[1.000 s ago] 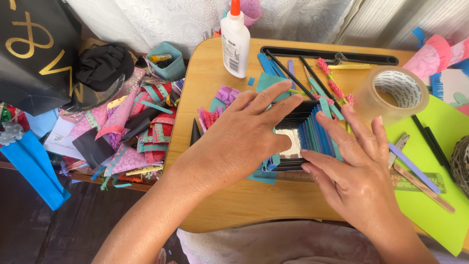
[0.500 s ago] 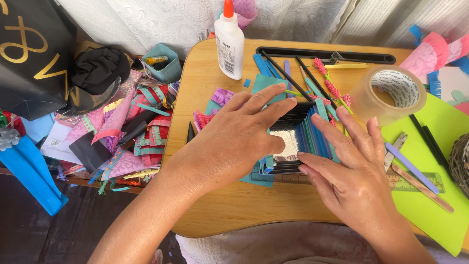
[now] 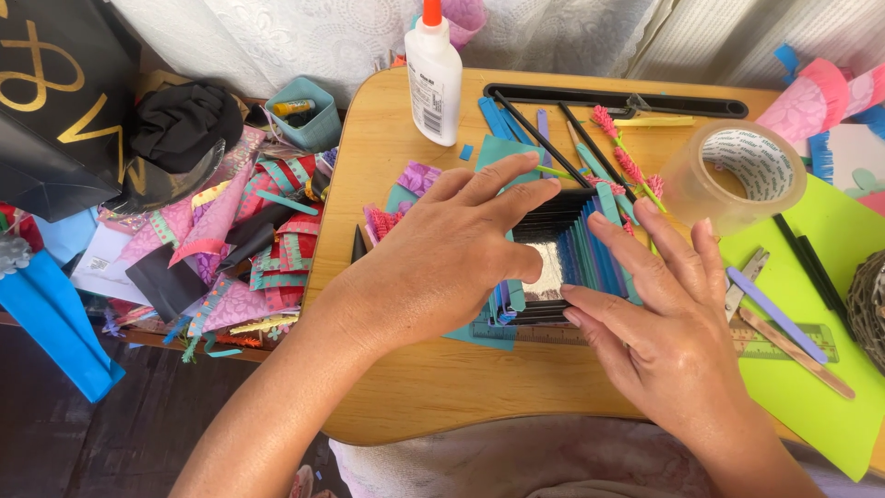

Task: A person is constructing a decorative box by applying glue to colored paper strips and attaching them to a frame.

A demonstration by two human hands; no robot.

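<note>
Both sets of fingers lie flat and spread, clenched on nothing: the left hand (image 3: 452,254) presses down on the top and near-left side of a small paper frame (image 3: 562,254) built of layered teal, blue and black strips around a silvery centre, while the right hand (image 3: 668,318) pushes its fingertips against the frame's right edge. The frame sits mid-desk, partly on a teal sheet (image 3: 502,152) and touching a clear green ruler (image 3: 784,341). This looks like the pressing-and-squaring step, the strips being held tight so they set; a next move would call for even pressure and a slow lift so no layer shifts. Around it, room is tight: a white glue bottle (image 3: 435,78) stands behind, a tape roll (image 3: 733,175) just right, pink fringed sticks (image 3: 627,161) and craft sticks (image 3: 779,314) close by. The wooden desk (image 3: 442,397) lies bare only toward the near edge; its left rim drops to heaped paper scraps (image 3: 230,249).
</note>
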